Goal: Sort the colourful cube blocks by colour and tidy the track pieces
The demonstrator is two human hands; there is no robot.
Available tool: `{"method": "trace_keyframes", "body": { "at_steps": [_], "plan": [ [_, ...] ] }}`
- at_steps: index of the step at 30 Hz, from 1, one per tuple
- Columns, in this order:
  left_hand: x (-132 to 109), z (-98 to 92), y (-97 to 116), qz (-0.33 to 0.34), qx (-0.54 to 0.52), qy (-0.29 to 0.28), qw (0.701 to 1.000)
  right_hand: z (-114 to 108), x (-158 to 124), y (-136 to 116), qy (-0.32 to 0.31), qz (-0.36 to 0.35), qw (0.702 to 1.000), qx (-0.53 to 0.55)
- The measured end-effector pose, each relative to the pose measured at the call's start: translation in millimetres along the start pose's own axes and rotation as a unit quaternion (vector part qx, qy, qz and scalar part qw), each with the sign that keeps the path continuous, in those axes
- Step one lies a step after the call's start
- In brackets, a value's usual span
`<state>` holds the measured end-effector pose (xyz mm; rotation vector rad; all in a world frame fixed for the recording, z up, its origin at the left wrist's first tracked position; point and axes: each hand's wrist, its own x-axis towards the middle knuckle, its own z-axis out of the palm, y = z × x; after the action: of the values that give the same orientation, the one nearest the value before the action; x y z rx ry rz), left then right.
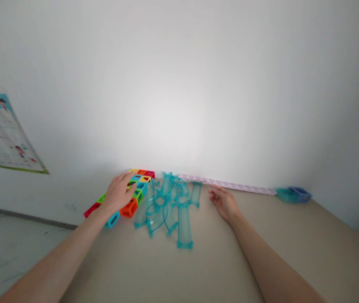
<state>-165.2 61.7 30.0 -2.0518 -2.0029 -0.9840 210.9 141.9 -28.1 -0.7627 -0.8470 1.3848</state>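
Note:
My left hand (119, 194) lies over a cluster of colourful open-framed building blocks (129, 208), fingers stretched forward and thumb apart; it covers some of them. The blocks are red, orange, yellow, green and blue and stand close together in rows. Right of them is a loose heap of translucent teal track pieces (185, 227), some straight and some curved. My right hand (225, 204) rests on its side on the table, right of the track pieces, fingers loosely bent and apart, with nothing in it.
A lilac patterned strip (230, 184) runs along the foot of the white wall (179, 92) behind the table (211, 265). At its right end are teal pieces (286, 195) and a blue open-framed piece (301, 194). A poster (6, 134) hangs at left.

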Motion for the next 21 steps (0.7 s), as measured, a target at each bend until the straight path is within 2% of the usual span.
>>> {"method": "trace_keyframes", "body": {
  "at_steps": [3, 5, 11, 15, 18, 21],
  "plan": [
    [8, 2.8, -36, -0.005, 0.093, -0.159, 0.983, 0, 2, 0, -0.004, -0.003, 1.0, -0.009],
    [6, 4.7, -43, -0.022, 0.116, -0.204, 0.972, -1, 1, 0, -0.006, -0.009, 1.0, -0.017],
    [-16, 2.3, -36, -0.09, 0.146, -0.198, 0.965, -1, 0, 1, -0.011, -0.052, 0.995, -0.08],
    [-32, -3.9, -30, -0.109, 0.15, -0.183, 0.965, 6, -5, -1, -0.006, -0.121, 0.98, -0.155],
    [-38, -7.8, -22, -0.116, 0.156, -0.182, 0.964, 26, -26, -3, -0.017, -0.203, 0.953, -0.224],
    [-42, -12.6, -15, -0.106, 0.168, -0.201, 0.959, 64, -67, -1, -0.1, -0.255, 0.916, -0.293]
  ]
}}
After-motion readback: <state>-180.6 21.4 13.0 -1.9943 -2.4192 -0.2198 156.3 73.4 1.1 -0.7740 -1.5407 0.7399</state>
